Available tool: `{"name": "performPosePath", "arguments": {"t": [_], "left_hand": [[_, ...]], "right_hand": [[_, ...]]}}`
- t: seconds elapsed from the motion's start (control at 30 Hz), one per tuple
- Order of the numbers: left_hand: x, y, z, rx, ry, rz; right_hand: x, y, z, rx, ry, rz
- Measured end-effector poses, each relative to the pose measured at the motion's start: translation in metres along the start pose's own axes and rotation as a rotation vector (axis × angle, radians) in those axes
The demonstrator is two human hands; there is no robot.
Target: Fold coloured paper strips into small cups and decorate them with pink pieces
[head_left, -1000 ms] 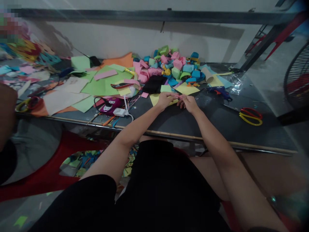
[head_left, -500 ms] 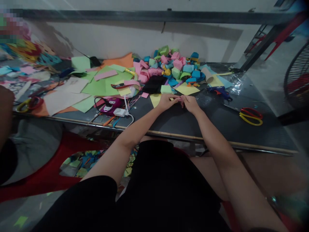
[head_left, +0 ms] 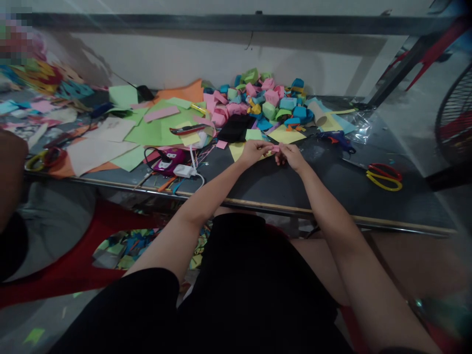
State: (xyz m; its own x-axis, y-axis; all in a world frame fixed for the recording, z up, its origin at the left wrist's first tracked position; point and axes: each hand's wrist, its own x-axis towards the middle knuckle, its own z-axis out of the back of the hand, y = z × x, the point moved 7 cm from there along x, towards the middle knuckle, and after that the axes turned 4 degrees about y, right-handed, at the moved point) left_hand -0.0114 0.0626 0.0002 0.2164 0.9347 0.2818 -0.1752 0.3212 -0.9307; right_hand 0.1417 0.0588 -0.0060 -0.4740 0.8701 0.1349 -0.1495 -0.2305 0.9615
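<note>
A small piece of pink paper [head_left: 275,148] is pinched between my two hands, just above the dark table [head_left: 258,184]. My left hand [head_left: 255,151] grips its left end between thumb and fingers. At its right end, my right hand [head_left: 290,156] is closed on it, with the lower fingers curled. Whether the paper is folded I cannot tell. Yellow paper [head_left: 238,151] lies partly under my left hand. Beyond the hands are a light green folded paper piece [head_left: 253,134] and a black object [head_left: 236,128].
A heap of folded paper pieces [head_left: 271,98] lies against the wall. Scissors [head_left: 384,176] and a blue glue gun [head_left: 337,140] rest to the right. A purple power strip [head_left: 169,162] with cables and loose paper sheets [head_left: 147,128] are left. A co-worker's arm [head_left: 11,177] shows far left.
More of the pink paper shows between my fingertips now. My right fingers have shifted slightly, with the lower ones more visible. Both arms stay in nearly the same place.
</note>
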Motion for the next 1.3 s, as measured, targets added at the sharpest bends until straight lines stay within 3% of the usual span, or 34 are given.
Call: {"name": "performPosePath", "arguments": {"t": [0.3,0.5,0.77,1.03,1.3], "left_hand": [[0.001,-0.001,-0.006,-0.089,0.073,0.005],[-0.002,-0.006,-0.002,-0.001,0.007,0.002],[-0.009,-0.022,0.000,0.123,-0.064,-0.073],[-0.003,0.001,0.006,0.065,-0.088,-0.033],[-0.002,0.004,0.008,0.014,-0.088,0.009]], "right_hand": [[0.000,0.003,0.000,0.037,-0.003,0.020],[0.001,0.003,0.000,-0.014,-0.014,0.043],[-0.006,0.016,0.016,-0.171,-0.240,0.167],[-0.002,0.009,0.012,-0.167,-0.180,0.116],[-0.007,0.017,0.009,-0.183,-0.203,0.129]]}}
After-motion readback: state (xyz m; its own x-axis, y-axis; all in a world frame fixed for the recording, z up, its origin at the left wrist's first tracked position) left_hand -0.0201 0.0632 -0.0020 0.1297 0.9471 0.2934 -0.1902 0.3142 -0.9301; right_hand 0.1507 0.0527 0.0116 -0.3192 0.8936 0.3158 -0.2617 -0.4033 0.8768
